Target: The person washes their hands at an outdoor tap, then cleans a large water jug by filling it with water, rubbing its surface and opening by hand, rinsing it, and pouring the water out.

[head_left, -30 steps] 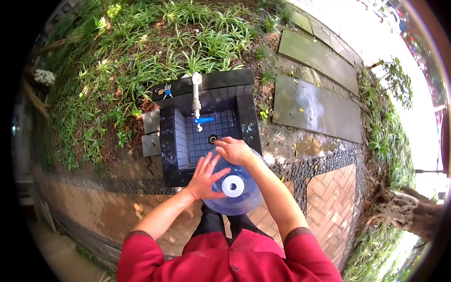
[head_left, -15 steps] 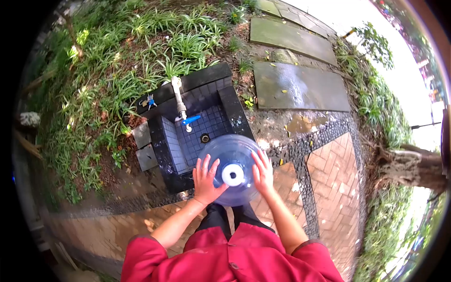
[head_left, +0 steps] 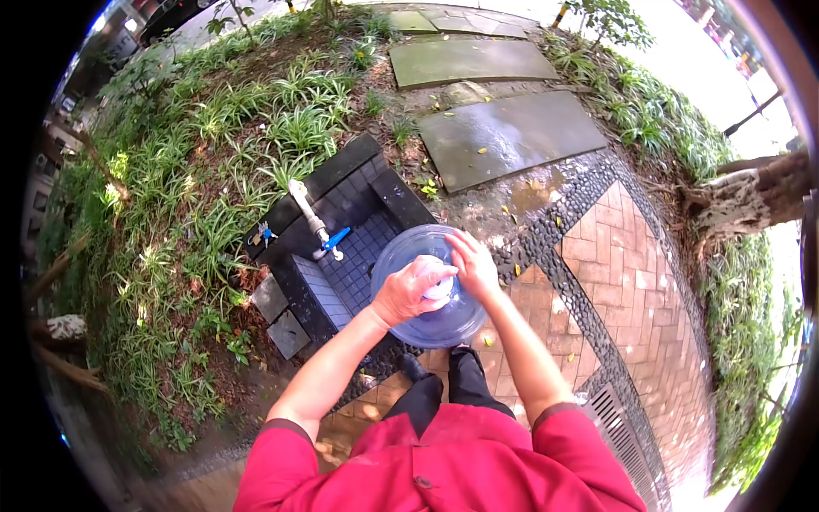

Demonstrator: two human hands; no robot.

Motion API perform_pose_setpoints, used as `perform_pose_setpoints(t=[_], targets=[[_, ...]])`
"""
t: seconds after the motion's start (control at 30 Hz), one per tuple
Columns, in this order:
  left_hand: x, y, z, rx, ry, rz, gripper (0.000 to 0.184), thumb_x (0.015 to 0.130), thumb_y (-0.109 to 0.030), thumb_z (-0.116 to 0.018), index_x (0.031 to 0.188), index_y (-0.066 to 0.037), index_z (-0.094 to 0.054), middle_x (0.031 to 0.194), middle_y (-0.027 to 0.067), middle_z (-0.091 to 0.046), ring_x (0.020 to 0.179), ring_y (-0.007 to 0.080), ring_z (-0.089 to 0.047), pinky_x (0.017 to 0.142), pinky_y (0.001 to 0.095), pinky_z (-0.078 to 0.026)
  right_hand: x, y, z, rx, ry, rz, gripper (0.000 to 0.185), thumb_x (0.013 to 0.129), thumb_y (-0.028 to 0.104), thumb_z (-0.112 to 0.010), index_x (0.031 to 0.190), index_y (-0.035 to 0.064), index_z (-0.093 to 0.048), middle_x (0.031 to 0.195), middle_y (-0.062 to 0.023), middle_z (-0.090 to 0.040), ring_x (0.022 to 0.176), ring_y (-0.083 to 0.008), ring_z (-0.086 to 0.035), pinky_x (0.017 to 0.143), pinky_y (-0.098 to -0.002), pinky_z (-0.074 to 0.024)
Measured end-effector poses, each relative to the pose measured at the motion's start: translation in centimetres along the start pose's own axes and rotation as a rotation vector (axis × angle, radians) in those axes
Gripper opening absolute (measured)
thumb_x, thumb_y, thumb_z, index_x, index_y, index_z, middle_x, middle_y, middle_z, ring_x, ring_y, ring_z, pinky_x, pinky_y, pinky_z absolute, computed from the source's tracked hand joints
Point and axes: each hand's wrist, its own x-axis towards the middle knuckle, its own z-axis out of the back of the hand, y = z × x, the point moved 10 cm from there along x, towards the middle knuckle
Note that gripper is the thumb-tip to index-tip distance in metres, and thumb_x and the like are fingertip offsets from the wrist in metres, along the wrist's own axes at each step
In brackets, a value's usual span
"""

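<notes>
A clear bluish water bottle stands upright below me, beside the near right corner of the tiled sink. Wrapped round the bottle's white neck is my left hand, its fingers closed. My right hand rests on the bottle's upper right side with its fingers stretched out. Up and left of the bottle is a tap with a blue handle, over the sink. A bunch of keys lies on the sink's back ledge.
Green plants grow behind and left of the sink. Stone slabs lie beyond it, brick paving with a pebble border to the right. A metal drain grate is near my right side, and a tree trunk at the far right.
My left hand has moved from beside the bottle's neck to closing round it. My right hand stays on the bottle's right side. The view has turned, so the sink appears more tilted.
</notes>
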Motion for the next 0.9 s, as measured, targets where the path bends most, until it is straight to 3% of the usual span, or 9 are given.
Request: perform_pose_setpoints(t=[0.1,0.2,0.3,0.43,0.6,0.7,0.77,0.83,0.9], targets=[[-0.6,0.1,0.5,0.042,-0.106,0.127,0.05,0.067,-0.018,-0.075,0.114,-0.016,-0.057,0.103,0.0081,-0.056,0.09,0.0264,-0.061,0.075,0.0347,-0.052,-6.4,4.3,1.1,-0.292,-0.143,-0.099,0.041,0.086,0.02,-0.054,0.127,0.0166,-0.051,0.136,-0.0125,-0.042,0.129,-0.0358,-0.033,0.104,-0.0552,-0.0248],[-1.6,0.2,-0.4,0.086,-0.194,0.294,0.051,0.07,-0.024,-0.074,0.117,-0.019,-0.054,0.104,0.0085,-0.052,0.086,0.0288,-0.06,0.071,0.0378,-0.052,-12.5,7.8,-2.1,-0.327,-0.091,-0.24,0.062,0.083,0.023,-0.055,0.137,0.0013,-0.033,0.143,-0.0146,-0.032,0.135,-0.0379,-0.023,0.105,-0.0628,-0.0091],[-2.4,-1.0,-0.8,0.203,-0.172,0.465,0.052,0.07,-0.026,-0.074,0.115,-0.018,-0.052,0.102,0.0092,-0.049,0.085,0.0302,-0.06,0.069,0.0392,-0.052,-15.4,11.2,-6.2,-0.214,0.118,-0.08,0.059,0.078,0.026,-0.059,0.131,0.0038,-0.043,0.14,-0.015,-0.035,0.136,-0.0367,-0.02,0.104,-0.065,-0.0049],[-2.8,-1.3,0.1,0.373,0.125,0.714,0.062,0.065,-0.041,-0.076,0.115,-0.013,-0.051,0.1,0.0134,-0.048,0.08,0.0337,-0.062,0.068,0.0411,-0.053,-16.0,12.3,-5.6,-0.158,0.059,0.031,0.054,0.075,0.019,-0.061,0.126,0.0068,-0.048,0.131,-0.0102,-0.044,0.13,-0.0301,-0.033,0.108,-0.0538,-0.0152],[-1.0,-0.3,0.1,0.462,0.541,0.386,0.072,0.066,-0.045,-0.073,0.125,-0.011,-0.049,0.105,0.0212,-0.052,0.08,0.0362,-0.064,0.07,0.0429,-0.053,-12.2,9.6,-1.0,-0.069,-0.036,0.146,0.049,0.075,0.014,-0.062,0.122,0.011,-0.052,0.127,-0.0087,-0.047,0.122,-0.0309,-0.042,0.103,-0.0483,-0.0304],[0.5,-1.1,1.4,0.201,0.269,-0.104,0.049,0.066,-0.033,-0.074,0.106,-0.01,-0.058,0.095,0.0119,-0.057,0.077,0.0334,-0.062,0.07,0.0409,-0.053,-7.8,2.4,-0.3,-0.05,-0.155,-0.098,0.042,0.084,0.021,-0.056,0.126,0.0145,-0.052,0.131,-0.0136,-0.045,0.124,-0.0342,-0.041,0.102,-0.045,-0.034],[0.2,-0.1,1.3,0.162,0.212,0.061,0.036,0.067,-0.025,-0.073,0.096,-0.01,-0.059,0.089,0.0099,-0.057,0.074,0.0313,-0.062,0.066,0.0391,-0.052,-5.5,-3.9,-2.5,0.33,-0.054,-0.339,0.041,0.091,0.029,-0.049,0.128,0.0139,-0.049,0.134,-0.0154,-0.043,0.125,-0.0324,-0.04,0.102,-0.0399,-0.035],[-0.3,0.1,1.0,0.178,0.137,0.188,0.026,0.067,-0.02,-0.072,0.088,-0.009,-0.059,0.083,0.0084,-0.057,0.07,0.03,-0.061,0.063,0.0379,-0.051,-4.3,-4.0,-2.8,0.291,0.055,-0.407,0.043,0.092,0.034,-0.044,0.13,0.0126,-0.048,0.133,-0.0152,-0.045,0.125,-0.0289,-0.041,0.102,-0.0333,-0.0355],[-0.9,-0.3,0.8,0.24,0.041,0.284,0.019,0.069,-0.018,-0.069,0.081,-0.009,-0.058,0.079,0.0075,-0.057,0.068,0.0296,-0.06,0.059,0.0371,-0.05,-4.5,-1.7,-1.1,0.088,-0.002,-0.388,0.044,0.09,0.029,-0.048,0.129,0.009,-0.048,0.132,-0.0138,-0.047,0.126,-0.033,-0.039,0.103,-0.0454,-0.0321]])
